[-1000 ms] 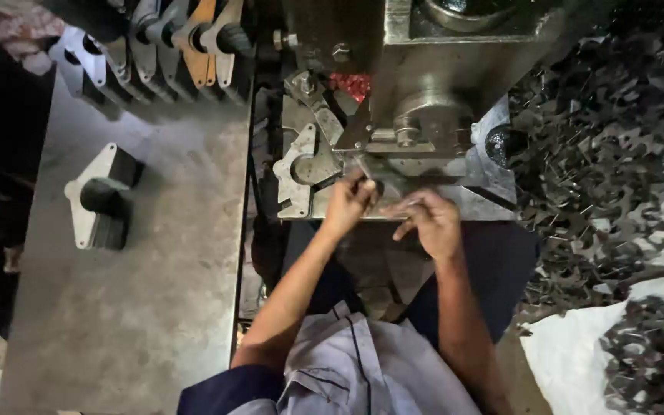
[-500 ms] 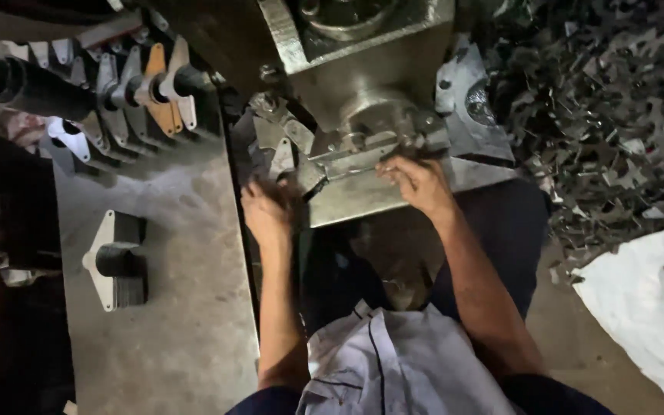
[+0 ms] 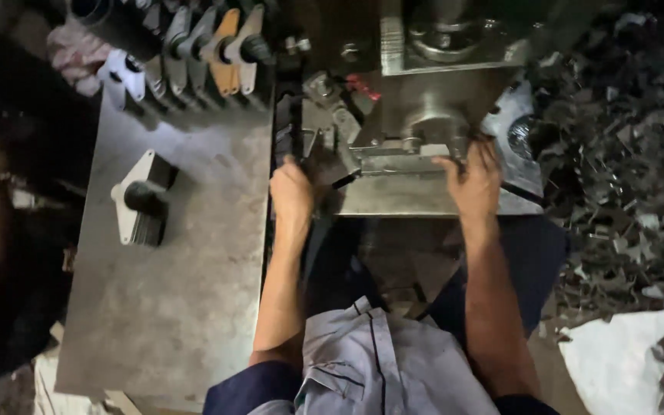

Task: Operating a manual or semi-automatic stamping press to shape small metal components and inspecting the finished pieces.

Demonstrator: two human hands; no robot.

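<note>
Now left hand point(image 3: 292, 192) rests curled at grey steel press bed point(image 3: 416, 201) edge – right hand point(image 3: 474, 180) grips flat metal blank point(image 3: 393, 161) – grip on left unclear

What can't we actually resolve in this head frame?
- Left hand: fingertips hidden in dark shadow at the press bed edge; grip unclear.
- Right hand: fingers curl over the metal part; contact hidden.
- Press head: cut off by top edge.
- Scrap pile: too dark, pieces indistinct.

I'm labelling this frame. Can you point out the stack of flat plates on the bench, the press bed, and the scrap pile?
stack of flat plates point(image 3: 134, 206), head view, pale top plate.
press bed point(image 3: 405, 201), head view, bare front edge.
scrap pile point(image 3: 624, 177), head view, middle of heap.
</note>
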